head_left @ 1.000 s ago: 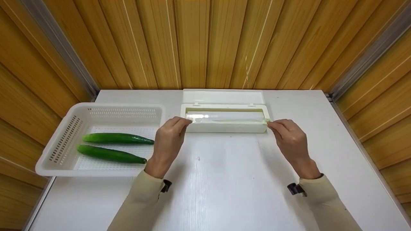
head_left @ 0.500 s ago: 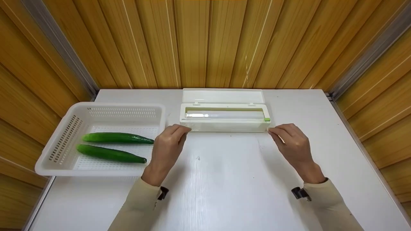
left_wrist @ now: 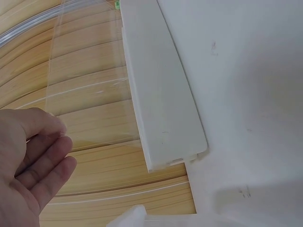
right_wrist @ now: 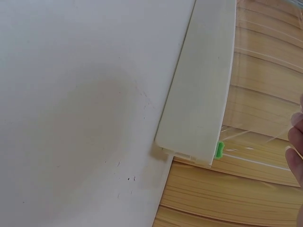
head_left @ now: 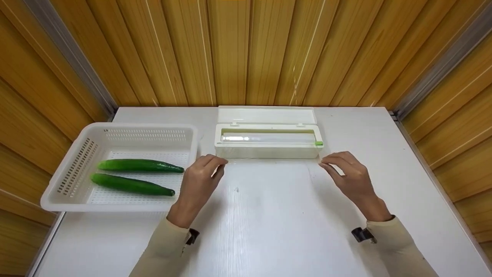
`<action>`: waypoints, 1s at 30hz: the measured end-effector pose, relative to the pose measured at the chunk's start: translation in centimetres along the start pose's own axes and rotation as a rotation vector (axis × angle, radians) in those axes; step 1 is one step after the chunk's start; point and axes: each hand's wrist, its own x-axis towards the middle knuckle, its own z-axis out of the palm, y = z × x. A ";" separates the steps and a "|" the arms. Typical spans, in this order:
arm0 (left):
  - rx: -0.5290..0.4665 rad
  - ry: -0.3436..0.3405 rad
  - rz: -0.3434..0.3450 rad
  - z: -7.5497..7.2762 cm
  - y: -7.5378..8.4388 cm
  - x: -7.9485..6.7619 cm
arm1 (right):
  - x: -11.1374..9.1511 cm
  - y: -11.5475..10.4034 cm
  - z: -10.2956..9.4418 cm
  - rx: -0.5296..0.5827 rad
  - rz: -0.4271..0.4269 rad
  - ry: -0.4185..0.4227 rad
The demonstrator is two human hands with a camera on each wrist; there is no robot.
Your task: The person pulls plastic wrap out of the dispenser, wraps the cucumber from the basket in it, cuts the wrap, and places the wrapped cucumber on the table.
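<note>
A white cling film dispenser box stands at the back of the table with its lid tipped back. Inside lies the film roll, and a green slider sits at the right end of its front edge. Clear cling film stretches from the box toward the person. My left hand pinches the film's left corner between thumb and forefinger. At the opposite corner, my right hand pinches the film too; in the right wrist view only its fingers show at the edge.
On the left, a white plastic basket holds two cucumbers, an upper cucumber and a lower cucumber. The white table extends in front of the box. Wood-patterned panels rise behind and at both sides.
Both hands have drawn back from the box toward the person, pulling the film out over its front edge. The box and basket have stayed in place.
</note>
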 end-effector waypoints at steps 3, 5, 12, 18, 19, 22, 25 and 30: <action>-0.012 -0.004 0.012 -0.1 -0.1 -0.3 | -0.2 0.0 0.0 0.007 -0.023 0.002; -0.021 -0.007 0.014 -0.1 -0.1 -0.5 | -0.2 -0.1 -0.2 0.006 -0.028 -0.006; -0.058 -0.021 0.003 -0.1 -0.1 -1.3 | -0.7 0.1 -0.3 0.041 -0.061 -0.003; -0.071 -0.028 -0.014 0.0 -0.1 -1.7 | -1.2 0.2 0.0 0.087 -0.074 0.021; -0.072 -0.030 -0.020 0.0 0.0 -1.8 | -1.3 0.2 -0.1 0.087 -0.070 0.019; -0.072 -0.036 -0.030 0.0 0.0 -1.9 | -1.3 0.1 -0.1 0.091 -0.059 0.014; -0.067 -0.034 -0.034 -0.1 0.1 -1.9 | -1.3 -0.1 -0.3 0.092 -0.058 0.009; -0.082 -0.012 -0.026 -0.3 0.2 -1.8 | -1.2 -0.4 -0.4 0.093 -0.070 0.018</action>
